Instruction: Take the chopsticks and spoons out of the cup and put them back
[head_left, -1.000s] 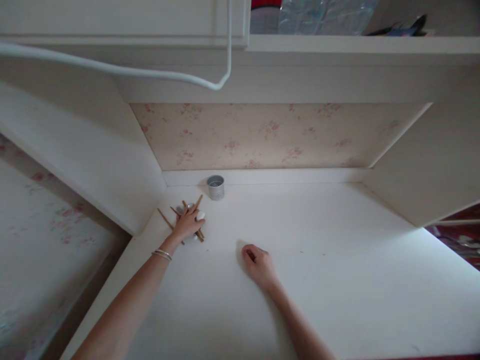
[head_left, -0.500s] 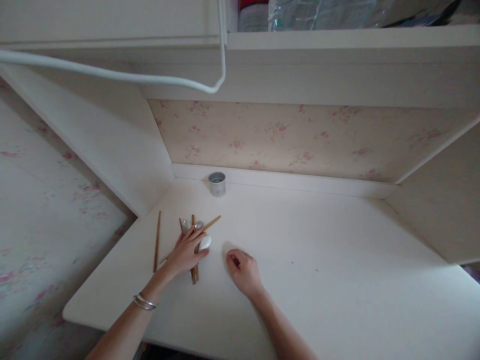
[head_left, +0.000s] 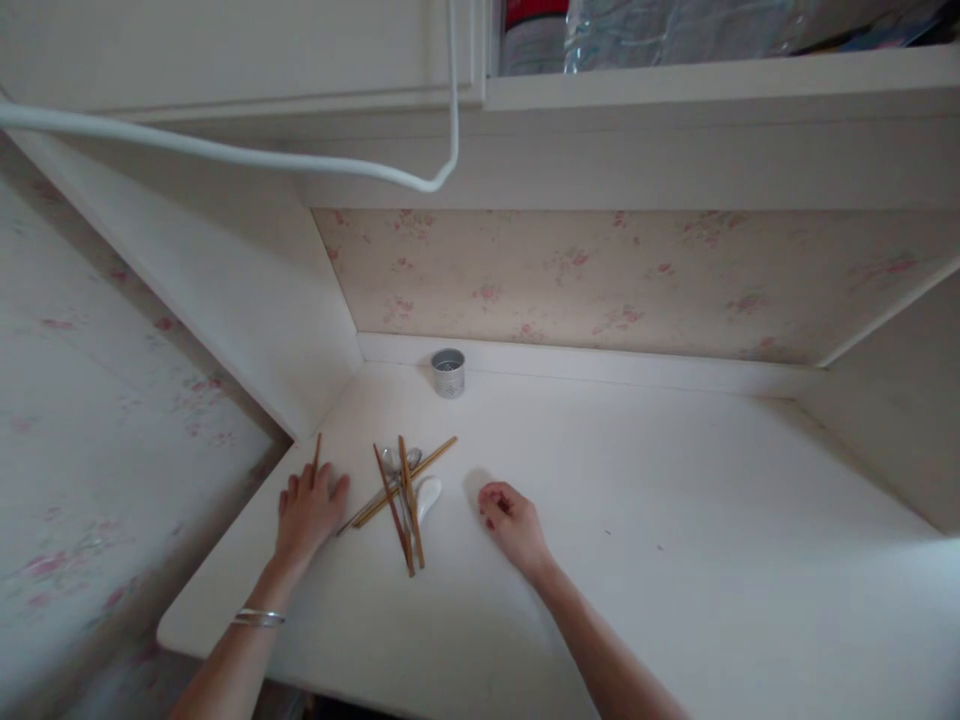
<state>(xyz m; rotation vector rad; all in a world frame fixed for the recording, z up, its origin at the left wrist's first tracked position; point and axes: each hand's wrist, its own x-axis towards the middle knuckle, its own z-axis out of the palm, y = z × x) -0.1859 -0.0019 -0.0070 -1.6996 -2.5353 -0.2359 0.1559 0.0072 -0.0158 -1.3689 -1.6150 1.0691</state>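
"Where's the lone chopstick (head_left: 317, 452)?"

"On the tabletop (head_left: 675, 620), partly under the left hand (head_left: 306, 510), its tip poking out at twelve o'clock."

"What's changed?"

"That hand has left the pile and come over to this stray. I'd judge the single piece is its concern now; the crossed chopsticks (head_left: 417, 535), metal spoons (head_left: 390, 460) and white spoon (head_left: 429, 493) lie uncovered at three o'clock from it."

"And its grip?"

"Palm down, fingers spread, unclenched, seemingly touching the wood; whether they pinch it, I can't tell."

"The other?"

"The right hand (head_left: 514, 525), farther out at three o'clock, is loosely curled, nothing showing inside. The grey cup (head_left: 448, 382) stands between one and two."
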